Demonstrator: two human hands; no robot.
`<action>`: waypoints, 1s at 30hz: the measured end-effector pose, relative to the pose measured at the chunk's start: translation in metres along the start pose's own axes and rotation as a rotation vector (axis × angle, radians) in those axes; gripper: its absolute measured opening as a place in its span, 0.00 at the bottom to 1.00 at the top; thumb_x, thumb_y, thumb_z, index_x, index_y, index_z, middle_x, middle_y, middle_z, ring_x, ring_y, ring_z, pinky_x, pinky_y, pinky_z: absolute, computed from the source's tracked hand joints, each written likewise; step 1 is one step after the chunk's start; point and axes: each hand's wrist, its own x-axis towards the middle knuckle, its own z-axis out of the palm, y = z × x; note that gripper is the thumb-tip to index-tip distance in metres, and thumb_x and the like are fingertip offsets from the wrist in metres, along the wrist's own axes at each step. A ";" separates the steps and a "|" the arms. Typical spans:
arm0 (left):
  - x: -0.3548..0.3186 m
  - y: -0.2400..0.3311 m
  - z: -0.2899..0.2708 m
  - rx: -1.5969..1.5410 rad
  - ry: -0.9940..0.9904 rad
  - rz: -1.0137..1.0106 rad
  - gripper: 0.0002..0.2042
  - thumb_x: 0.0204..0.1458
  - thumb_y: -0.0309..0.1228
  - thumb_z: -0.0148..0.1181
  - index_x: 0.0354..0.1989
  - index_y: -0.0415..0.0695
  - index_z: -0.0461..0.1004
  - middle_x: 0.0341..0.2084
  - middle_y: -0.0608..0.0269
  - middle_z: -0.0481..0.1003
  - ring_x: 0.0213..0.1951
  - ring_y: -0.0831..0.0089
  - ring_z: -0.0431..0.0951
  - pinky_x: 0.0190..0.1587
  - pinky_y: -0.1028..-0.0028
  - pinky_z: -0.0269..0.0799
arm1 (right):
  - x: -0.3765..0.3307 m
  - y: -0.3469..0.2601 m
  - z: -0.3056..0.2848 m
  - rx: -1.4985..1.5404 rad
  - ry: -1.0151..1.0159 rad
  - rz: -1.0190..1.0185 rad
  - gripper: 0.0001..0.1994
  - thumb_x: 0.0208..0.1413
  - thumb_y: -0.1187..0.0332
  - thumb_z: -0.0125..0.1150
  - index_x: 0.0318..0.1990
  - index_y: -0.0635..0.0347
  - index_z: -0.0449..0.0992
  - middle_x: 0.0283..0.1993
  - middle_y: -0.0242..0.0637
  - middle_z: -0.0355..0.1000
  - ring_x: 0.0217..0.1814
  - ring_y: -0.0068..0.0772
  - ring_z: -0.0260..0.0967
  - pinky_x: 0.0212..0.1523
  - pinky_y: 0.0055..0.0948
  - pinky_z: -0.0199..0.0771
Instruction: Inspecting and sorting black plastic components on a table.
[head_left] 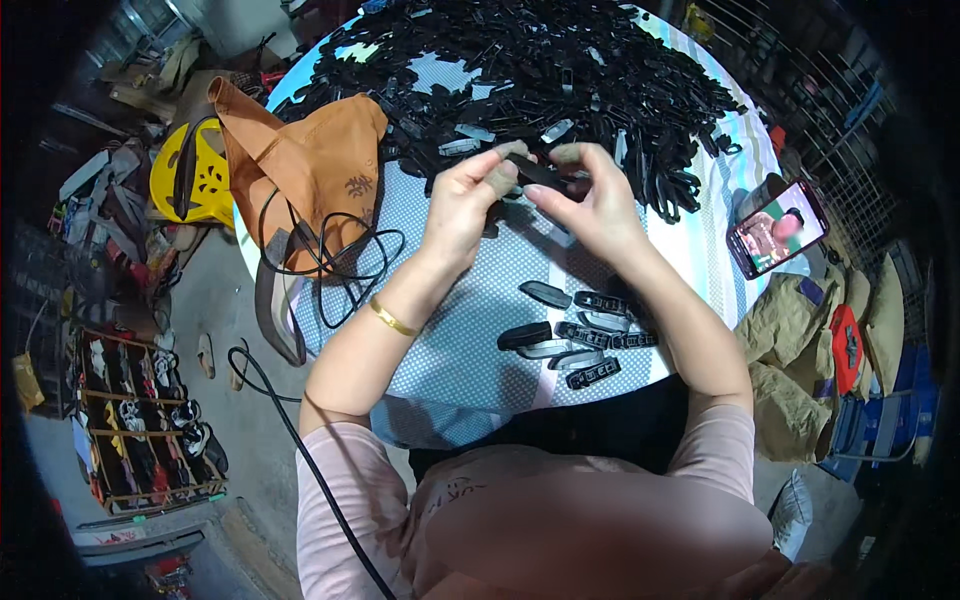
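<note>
Both my hands meet over the near edge of a large heap of small black plastic parts (480,85). Between them is a dark, elongated black plastic part (530,170), pinched from either side. My left hand (465,205) is closed, thumb and fingers on its left end. My right hand (598,205) has thumb and fingertips around its right end. The fingers cover some of it, so its exact kind is unclear. Closer to my body, several similar narrow black and grey parts (592,336) lie in a loose group on the patterned tablecloth (450,340).
An orange cloth (335,145) and a looped black cable (345,262) lie at the table's left edge, beside a yellow perforated chair back (200,172). A propped phone (780,232) stands at the right edge. Brown sacks (790,325) are right; a shoe rack (140,420) is lower left.
</note>
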 end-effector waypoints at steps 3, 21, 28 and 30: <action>0.000 0.000 -0.003 0.112 -0.075 -0.002 0.12 0.52 0.23 0.52 0.45 0.36 0.72 0.37 0.64 0.75 0.37 0.80 0.72 0.41 0.81 0.67 | 0.004 0.003 -0.012 0.119 -0.425 0.167 0.16 0.47 0.64 0.63 0.41 0.67 0.73 0.28 0.34 0.71 0.28 0.21 0.66 0.30 0.21 0.67; 0.001 -0.015 0.024 1.127 -0.441 0.270 0.15 0.43 0.27 0.59 0.42 0.41 0.73 0.32 0.57 0.71 0.37 0.65 0.70 0.43 0.70 0.66 | 0.035 0.070 -0.058 -0.761 0.035 0.023 0.19 0.43 0.53 0.62 0.24 0.64 0.75 0.27 0.42 0.70 0.30 0.44 0.69 0.32 0.36 0.68; 0.007 -0.031 0.013 1.345 -0.332 0.536 0.12 0.40 0.26 0.60 0.36 0.41 0.73 0.37 0.57 0.68 0.40 0.59 0.68 0.45 0.68 0.66 | 0.035 0.058 -0.053 -0.542 0.201 -0.215 0.08 0.41 0.67 0.60 0.24 0.64 0.73 0.24 0.39 0.69 0.29 0.41 0.68 0.33 0.34 0.68; 0.004 -0.029 0.016 1.083 -0.238 0.410 0.11 0.39 0.22 0.59 0.34 0.39 0.74 0.33 0.56 0.68 0.35 0.60 0.70 0.39 0.69 0.68 | 0.035 0.049 -0.055 -0.571 0.172 -0.227 0.08 0.44 0.68 0.59 0.29 0.63 0.73 0.25 0.39 0.71 0.31 0.41 0.69 0.43 0.34 0.67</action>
